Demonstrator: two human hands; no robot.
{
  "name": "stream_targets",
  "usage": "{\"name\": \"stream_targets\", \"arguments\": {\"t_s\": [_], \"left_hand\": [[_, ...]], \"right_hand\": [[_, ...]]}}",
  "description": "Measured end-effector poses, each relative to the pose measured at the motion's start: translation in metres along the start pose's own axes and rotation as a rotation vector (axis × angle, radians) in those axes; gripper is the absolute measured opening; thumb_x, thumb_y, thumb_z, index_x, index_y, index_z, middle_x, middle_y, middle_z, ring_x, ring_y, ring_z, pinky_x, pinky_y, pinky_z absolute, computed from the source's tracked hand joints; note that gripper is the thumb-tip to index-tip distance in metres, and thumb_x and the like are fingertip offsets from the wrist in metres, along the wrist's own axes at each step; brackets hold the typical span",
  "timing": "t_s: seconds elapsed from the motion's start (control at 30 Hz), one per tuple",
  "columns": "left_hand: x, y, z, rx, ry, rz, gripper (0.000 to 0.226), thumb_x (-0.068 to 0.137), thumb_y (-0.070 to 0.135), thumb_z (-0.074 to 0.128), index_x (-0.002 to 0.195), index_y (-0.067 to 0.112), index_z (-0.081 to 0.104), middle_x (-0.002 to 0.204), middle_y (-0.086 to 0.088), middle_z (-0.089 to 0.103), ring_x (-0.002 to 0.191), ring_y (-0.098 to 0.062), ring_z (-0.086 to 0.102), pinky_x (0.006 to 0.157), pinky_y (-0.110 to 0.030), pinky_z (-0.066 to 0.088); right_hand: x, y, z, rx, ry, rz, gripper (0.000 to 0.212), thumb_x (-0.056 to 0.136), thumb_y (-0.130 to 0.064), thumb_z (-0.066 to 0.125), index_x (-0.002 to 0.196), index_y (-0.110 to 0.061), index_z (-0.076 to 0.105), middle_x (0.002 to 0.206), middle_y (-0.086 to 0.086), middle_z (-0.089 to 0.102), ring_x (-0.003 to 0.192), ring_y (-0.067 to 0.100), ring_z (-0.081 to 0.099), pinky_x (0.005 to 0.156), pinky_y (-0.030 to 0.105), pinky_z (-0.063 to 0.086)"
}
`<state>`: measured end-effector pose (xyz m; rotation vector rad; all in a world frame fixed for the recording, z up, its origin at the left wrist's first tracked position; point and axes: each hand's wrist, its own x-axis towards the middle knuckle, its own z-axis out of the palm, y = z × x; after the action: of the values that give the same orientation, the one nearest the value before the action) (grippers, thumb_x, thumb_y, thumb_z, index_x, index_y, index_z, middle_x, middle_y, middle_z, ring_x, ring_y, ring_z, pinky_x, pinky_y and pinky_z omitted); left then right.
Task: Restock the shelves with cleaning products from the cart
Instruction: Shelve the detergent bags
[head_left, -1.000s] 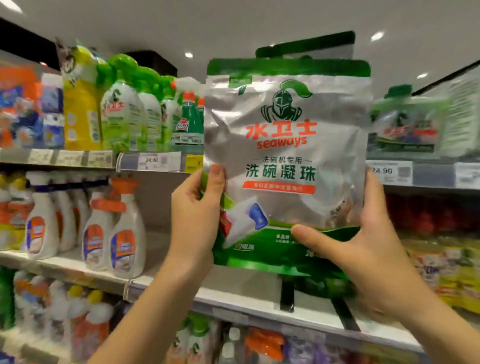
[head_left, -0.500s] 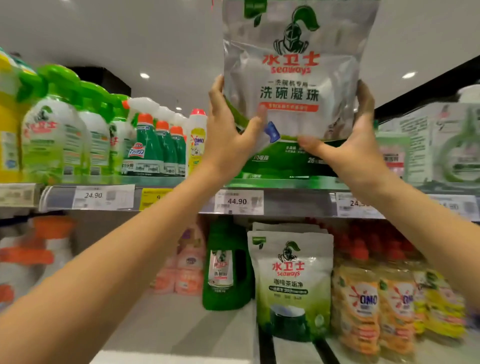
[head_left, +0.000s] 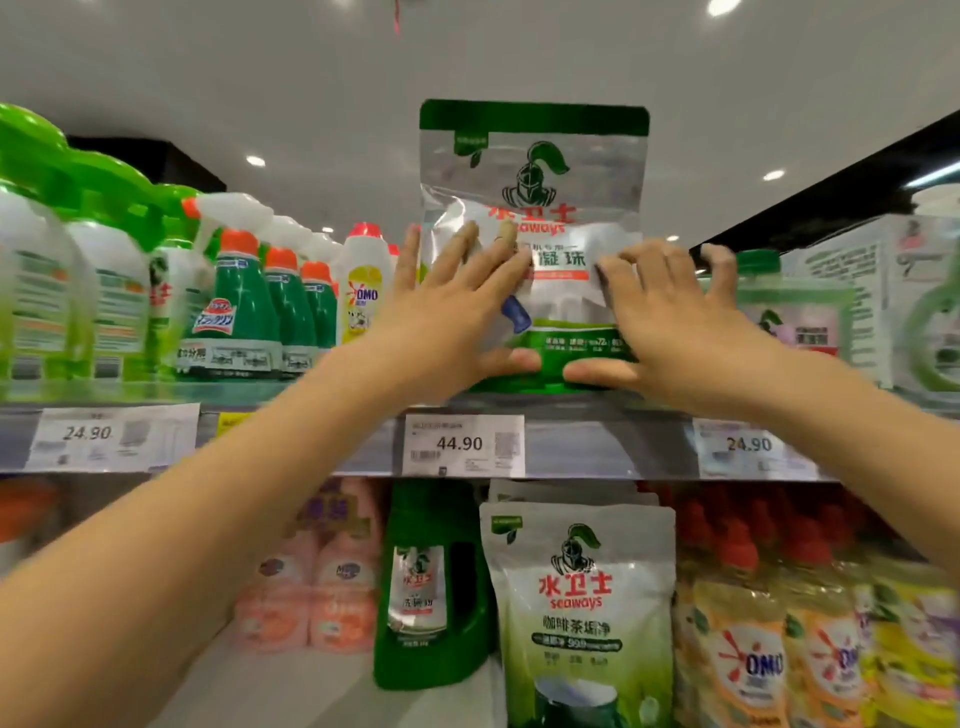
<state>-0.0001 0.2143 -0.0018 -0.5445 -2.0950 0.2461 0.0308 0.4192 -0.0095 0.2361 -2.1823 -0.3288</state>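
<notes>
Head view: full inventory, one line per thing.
Foil stand-up pouch: one, silver and green, top shelf centre.
Large plastic bottles: several, white, green caps, top shelf far left.
Spray bottles: three showing, dark green, orange collars, left of pouch.
Squeeze bottle: one, white, red cap, beside sprays.
Cardboard cartons: blurred, white and green, top shelf right.
Price tags: three, white, top shelf edge.
Handled plastic jug: one, green, lower shelf centre.
Matte stand-up pouch: one frontmost, white-green, right of jug.
Rounded plastic bottles: two, pink, left of jug.
Labelled detergent bottles: several, yellow, red caps, lower shelf right.
Left hand: flat on foil pouch.
Right hand: fingers bent at pouch edge; grip unclear.
</notes>
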Motion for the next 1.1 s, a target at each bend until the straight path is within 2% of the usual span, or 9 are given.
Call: {"name": "stream_targets", "arguments": {"t_s": [0.1, 0.2, 0.43, 0.5, 0.6, 0.67, 0.73, 0.87, 1.1], "left_hand": [[0.010, -0.010, -0.009, 0.076, -0.165, 0.028, 0.106, 0.074, 0.077, 0.042, 0.148, 0.033, -0.020, 0.157, 0.007, -0.025, 0.144, -0.024, -0.023, 0.106, -0.052, -0.023], [0.014, -0.003, -0.007, 0.237, -0.171, 0.016, 0.108, 0.073, 0.080, 0.037, 0.145, 0.031, -0.028, 0.155, 0.000, -0.031, 0.143, -0.033, -0.023, 0.107, -0.056, -0.021], [0.011, 0.021, -0.007, 0.460, -0.149, -0.036, 0.110, 0.075, 0.080, 0.032, 0.144, 0.022, -0.031, 0.155, -0.010, -0.029, 0.143, -0.041, -0.020, 0.108, -0.058, -0.020], [0.007, 0.018, -0.009, 0.374, -0.128, 0.012, 0.109, 0.076, 0.077, 0.039, 0.148, 0.022, -0.020, 0.159, -0.006, -0.018, 0.145, -0.039, -0.013, 0.114, -0.054, -0.010], [-0.007, 0.005, -0.013, 0.029, -0.076, 0.055, 0.088, 0.073, 0.073, 0.042, 0.146, 0.033, 0.013, 0.156, 0.003, 0.009, 0.141, -0.027, 0.007, 0.115, -0.042, 0.016], [-0.020, 0.011, -0.008, -0.066, 0.101, 0.074, 0.060, 0.080, 0.064, 0.037, 0.130, 0.030, 0.040, 0.141, 0.000, 0.035, 0.127, -0.025, 0.030, 0.104, -0.040, 0.033], [-0.030, 0.022, 0.004, -0.125, 0.296, 0.130, 0.039, 0.093, 0.047, 0.037, 0.103, 0.016, 0.058, 0.112, -0.007, 0.054, 0.098, -0.026, 0.048, 0.080, -0.040, 0.046], [-0.032, 0.023, 0.018, -0.206, 0.480, 0.136, 0.037, 0.099, 0.031, 0.035, 0.081, 0.009, 0.059, 0.078, -0.004, 0.054, 0.065, -0.017, 0.044, 0.053, -0.034, 0.041], [-0.035, 0.023, 0.022, -0.202, 0.512, 0.091, 0.031, 0.100, 0.026, 0.036, 0.084, 0.009, 0.056, 0.076, -0.002, 0.049, 0.067, -0.014, 0.035, 0.055, -0.027, 0.029]], "right_hand": [[0.009, 0.003, -0.008, -0.045, -0.039, -0.070, 0.102, 0.065, -0.083, 0.031, 0.141, -0.016, 0.016, 0.141, 0.008, 0.025, 0.132, 0.027, 0.025, 0.109, 0.057, 0.012], [0.015, -0.003, -0.009, -0.036, -0.062, -0.069, 0.102, 0.070, -0.079, 0.048, 0.142, -0.014, 0.015, 0.143, 0.010, 0.023, 0.134, 0.029, 0.026, 0.111, 0.058, 0.008], [0.011, -0.007, 0.001, -0.102, 0.002, -0.050, 0.100, 0.063, -0.081, 0.045, 0.133, -0.013, 0.024, 0.133, 0.010, 0.026, 0.122, 0.030, 0.030, 0.107, 0.053, 0.017], [0.009, -0.004, 0.001, 0.004, -0.017, -0.037, 0.092, 0.064, -0.080, 0.045, 0.130, -0.019, 0.026, 0.129, 0.006, 0.025, 0.120, 0.026, 0.028, 0.105, 0.048, 0.018], [0.002, 0.000, 0.009, 0.212, 0.089, -0.034, 0.055, 0.084, -0.075, 0.029, 0.116, -0.031, 0.036, 0.117, -0.006, 0.030, 0.119, 0.016, 0.031, 0.103, 0.037, 0.006], [-0.002, -0.002, 0.019, 0.245, 0.309, -0.050, 0.035, 0.094, -0.058, 0.029, 0.104, -0.029, 0.047, 0.106, -0.008, 0.038, 0.112, 0.017, 0.042, 0.104, 0.035, 0.003], [-0.003, -0.007, 0.028, 0.199, 0.579, -0.098, 0.027, 0.098, -0.039, 0.042, 0.091, -0.017, 0.057, 0.093, 0.001, 0.049, 0.097, 0.021, 0.047, 0.101, 0.039, 0.015], [0.001, -0.009, 0.040, 0.193, 0.783, -0.174, 0.025, 0.095, -0.025, 0.053, 0.083, -0.004, 0.059, 0.088, 0.014, 0.056, 0.086, 0.029, 0.045, 0.086, 0.041, 0.030], [-0.002, -0.006, 0.046, 0.223, 0.800, -0.225, 0.026, 0.094, -0.019, 0.056, 0.078, 0.000, 0.059, 0.087, 0.018, 0.056, 0.083, 0.029, 0.043, 0.075, 0.042, 0.034]]}}
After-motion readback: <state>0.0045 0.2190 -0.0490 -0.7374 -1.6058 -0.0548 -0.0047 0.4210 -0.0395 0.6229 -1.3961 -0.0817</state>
